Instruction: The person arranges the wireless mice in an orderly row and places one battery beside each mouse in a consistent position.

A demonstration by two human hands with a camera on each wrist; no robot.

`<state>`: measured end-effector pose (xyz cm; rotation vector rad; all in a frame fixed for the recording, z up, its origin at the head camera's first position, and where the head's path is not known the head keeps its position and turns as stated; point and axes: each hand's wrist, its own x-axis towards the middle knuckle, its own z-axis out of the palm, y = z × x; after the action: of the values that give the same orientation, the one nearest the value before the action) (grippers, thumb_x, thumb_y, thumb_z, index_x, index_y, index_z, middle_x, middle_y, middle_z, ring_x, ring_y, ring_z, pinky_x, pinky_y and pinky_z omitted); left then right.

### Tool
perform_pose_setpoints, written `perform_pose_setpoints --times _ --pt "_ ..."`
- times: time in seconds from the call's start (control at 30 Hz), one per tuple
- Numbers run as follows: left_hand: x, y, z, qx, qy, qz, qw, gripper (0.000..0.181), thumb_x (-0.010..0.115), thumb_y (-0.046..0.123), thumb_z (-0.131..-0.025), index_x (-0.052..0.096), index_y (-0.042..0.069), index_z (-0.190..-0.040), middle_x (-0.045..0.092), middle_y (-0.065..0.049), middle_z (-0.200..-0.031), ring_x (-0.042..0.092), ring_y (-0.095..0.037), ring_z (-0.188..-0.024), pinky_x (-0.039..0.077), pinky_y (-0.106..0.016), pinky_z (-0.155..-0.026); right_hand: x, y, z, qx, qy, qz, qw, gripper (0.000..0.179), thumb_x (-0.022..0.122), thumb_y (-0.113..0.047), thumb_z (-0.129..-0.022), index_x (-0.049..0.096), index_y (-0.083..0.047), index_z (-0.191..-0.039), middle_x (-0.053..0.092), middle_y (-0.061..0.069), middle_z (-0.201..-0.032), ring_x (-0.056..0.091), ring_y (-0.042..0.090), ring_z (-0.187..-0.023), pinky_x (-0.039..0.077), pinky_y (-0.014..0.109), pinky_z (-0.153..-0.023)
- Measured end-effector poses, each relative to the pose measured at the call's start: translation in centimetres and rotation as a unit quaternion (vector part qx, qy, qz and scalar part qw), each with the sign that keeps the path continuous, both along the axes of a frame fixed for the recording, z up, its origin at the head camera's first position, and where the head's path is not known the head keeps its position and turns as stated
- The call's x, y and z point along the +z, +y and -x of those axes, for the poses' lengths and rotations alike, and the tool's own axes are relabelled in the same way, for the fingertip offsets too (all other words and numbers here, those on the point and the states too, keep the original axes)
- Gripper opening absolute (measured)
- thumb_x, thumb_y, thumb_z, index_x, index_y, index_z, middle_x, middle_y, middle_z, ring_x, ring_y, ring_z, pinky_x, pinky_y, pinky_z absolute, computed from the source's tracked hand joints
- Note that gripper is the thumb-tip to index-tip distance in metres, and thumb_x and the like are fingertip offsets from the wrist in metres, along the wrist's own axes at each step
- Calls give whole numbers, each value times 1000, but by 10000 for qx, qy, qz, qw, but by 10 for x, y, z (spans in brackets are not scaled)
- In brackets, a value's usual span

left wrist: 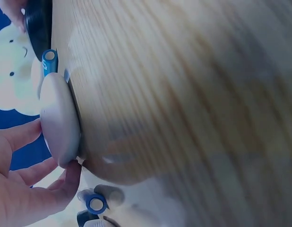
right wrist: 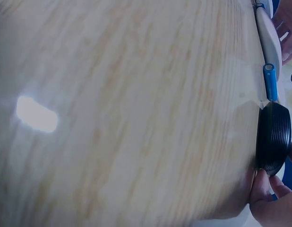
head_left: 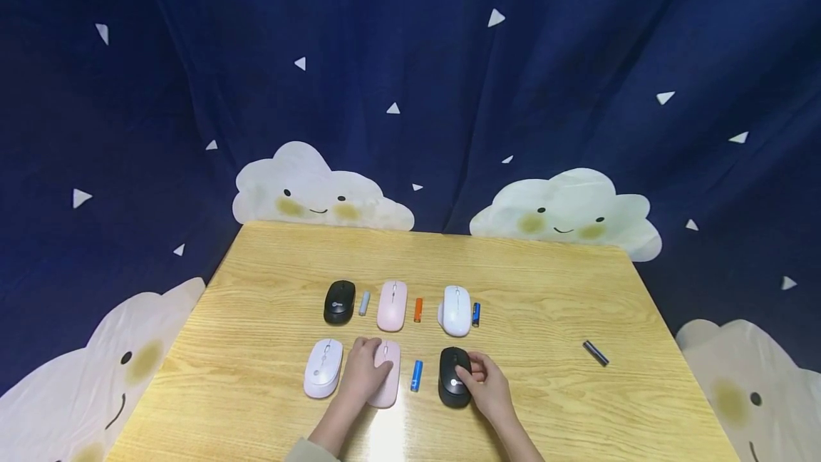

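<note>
In the front row, my left hand (head_left: 365, 375) grips a pink computer mouse (head_left: 388, 385) by its sides, thumb on the right and fingers on the left. My right hand (head_left: 490, 387) holds a black mouse (head_left: 453, 394) at its right side, with the thumb over its top. Both mice rest on the wooden table (head_left: 545, 291). A blue battery (head_left: 417, 376) lies between them. In the left wrist view, another battery (left wrist: 96, 203) with a blue rim shows below the left hand's fingertips. Left of that hand is a white mouse (head_left: 323, 369).
Behind stands a row with a black mouse (head_left: 339, 302), a pale battery (head_left: 364, 303), a pink mouse (head_left: 392, 306), an orange battery (head_left: 418, 309), a white mouse (head_left: 457, 311) and a dark blue battery (head_left: 476, 314). A dark battery (head_left: 596, 353) lies far right. A navy curtain (head_left: 410, 55) hangs behind.
</note>
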<state>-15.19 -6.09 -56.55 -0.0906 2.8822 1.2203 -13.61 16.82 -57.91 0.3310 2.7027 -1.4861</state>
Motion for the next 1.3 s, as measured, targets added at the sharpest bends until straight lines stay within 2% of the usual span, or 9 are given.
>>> perform_pose_setpoints --times 0.17,0.3,0.4,0.5,0.57,0.67,0.87,0.97,1.3 --pt "-1 -1 0 31 8 -62 10000 45 73 11 -71 59 -7 -111 53 -22 -102 55 -38 -95 47 -48 -83 2 3 3 93 22 95 9999 45 66 -23 -83 54 4 -117 58 7 -90 51 13 -75 43 21 -62" --pt "-2 -1 0 47 -18 -82 10000 46 73 11 -71 59 -7 -111 53 -21 -102 55 -37 -95 47 -48 -83 8 18 13 -130 504 -87 9986 43 65 -20 -84 52 3 -119 57 11 -92 53 17 -76 46 24 -64" --pt "-2 -2 1 65 -52 -90 9999 46 72 11 -72 59 -7 -112 53 -21 -102 55 -37 -95 47 -47 -84 16 44 25 -387 1186 -624 9902 46 66 -15 -83 50 3 -122 54 19 -105 53 29 -92 47 38 -80" --pt "-2 -2 1 79 -80 -139 9998 46 72 11 -72 58 -7 -112 53 -21 -103 54 -37 -96 47 -48 -84 24 77 37 -547 1511 -1294 9785 50 65 -13 -83 44 2 -126 44 26 -121 41 42 -112 34 56 -92" --pt "-1 -3 2 83 -122 -171 9997 47 72 11 -73 58 -7 -113 53 -21 -104 54 -38 -97 47 -48 -85 28 98 44 -598 1408 -1634 9746 54 63 -13 -83 40 1 -130 36 28 -129 32 46 -119 27 62 -95" --pt "0 -3 2 112 -214 -212 9995 48 72 12 -73 57 -7 -114 53 -22 -106 53 -39 -100 47 -48 -86 28 126 51 -667 939 -2100 9709 57 60 -15 -84 34 -1 -134 28 30 -133 26 51 -120 24 67 -90" --pt "0 -3 2 89 -173 -215 9996 48 72 11 -73 57 -8 -114 53 -22 -105 54 -39 -99 47 -49 -85 19 163 53 -778 -9 -2374 9683 59 51 -12 -84 28 -2 -137 22 37 -132 24 57 -116 27 67 -85" --pt "1 -3 1 62 -113 -233 9996 48 72 11 -73 57 -8 -114 53 -22 -104 54 -39 -98 46 -49 -85 14 174 49 -729 -300 -2438 9666 58 47 -10 -83 28 -1 -137 23 39 -129 26 58 -113 26 66 -85" --pt "1 -1 1 71 -176 -249 9995 48 72 11 -73 57 -7 -115 53 -21 -104 54 -39 -99 47 -48 -85 1 185 41 -832 -383 -2319 9684 40 39 -5 -89 38 5 -128 29 39 -121 29 55 -108 33 64 -82"
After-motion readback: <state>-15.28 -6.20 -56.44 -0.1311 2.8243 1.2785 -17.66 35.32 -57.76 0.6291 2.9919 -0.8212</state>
